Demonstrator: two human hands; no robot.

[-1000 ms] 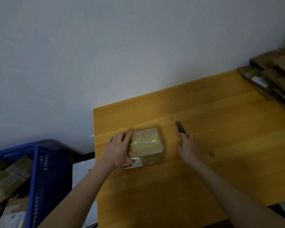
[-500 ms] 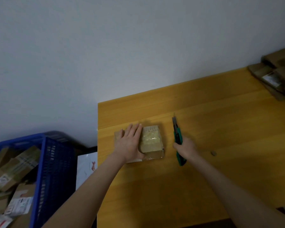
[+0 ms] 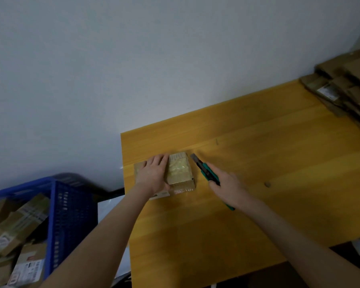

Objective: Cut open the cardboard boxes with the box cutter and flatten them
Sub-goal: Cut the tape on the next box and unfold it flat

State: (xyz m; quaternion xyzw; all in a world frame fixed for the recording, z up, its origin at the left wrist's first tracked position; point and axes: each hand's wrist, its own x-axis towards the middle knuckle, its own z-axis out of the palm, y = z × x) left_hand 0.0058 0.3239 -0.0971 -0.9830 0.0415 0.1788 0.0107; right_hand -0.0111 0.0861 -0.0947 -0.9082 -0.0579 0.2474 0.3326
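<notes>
A small taped cardboard box (image 3: 180, 172) sits near the left edge of the yellow wooden table (image 3: 258, 163). My left hand (image 3: 154, 175) lies flat on the box's left half, fingers straight, pressing it down. My right hand (image 3: 229, 188) grips the green and black box cutter (image 3: 205, 170) just right of the box. The cutter's blade end points up and left, close to the box's far right corner, not touching it.
A blue plastic crate (image 3: 69, 213) holding several cardboard boxes (image 3: 17, 227) stands on the floor at the left. A pile of flattened cardboard (image 3: 345, 90) lies at the table's far right corner. A small dark spot (image 3: 267, 184) marks the tabletop right of my hand.
My right hand reached the cutter, picked it up and swung its blade end toward the box. My left hand slid from the box's left side onto its top.
</notes>
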